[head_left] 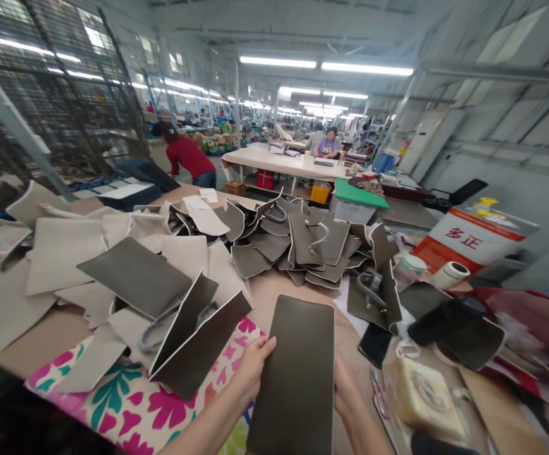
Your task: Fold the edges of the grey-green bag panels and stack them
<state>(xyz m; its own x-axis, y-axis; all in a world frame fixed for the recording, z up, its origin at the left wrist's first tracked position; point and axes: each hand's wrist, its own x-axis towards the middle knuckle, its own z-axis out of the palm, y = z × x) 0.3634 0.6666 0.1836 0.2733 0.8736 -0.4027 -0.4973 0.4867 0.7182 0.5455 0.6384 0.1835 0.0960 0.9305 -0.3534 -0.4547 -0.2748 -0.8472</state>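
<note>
A dark olive leather panel (297,373) with a pale edge is held up between my two hands at the front of the table. My left hand (251,370) grips its left edge, thumb lying on the face and the other fingers mostly behind. At the right edge, my right hand (345,382) is closed on the panel, its fingertips hidden behind it. Left of my hands, a folded dark bag piece (208,347) with a grey wrapped handle stands partly open on a floral cloth (160,404).
Dark bag pieces (312,240) with handles pile up behind the panel, and beige panels (68,253) spread at left. To the right are a black phone (374,344), pink-handled scissors (379,395), a yellowish block (428,398) and a red-and-white can (473,240). Two people work farther back.
</note>
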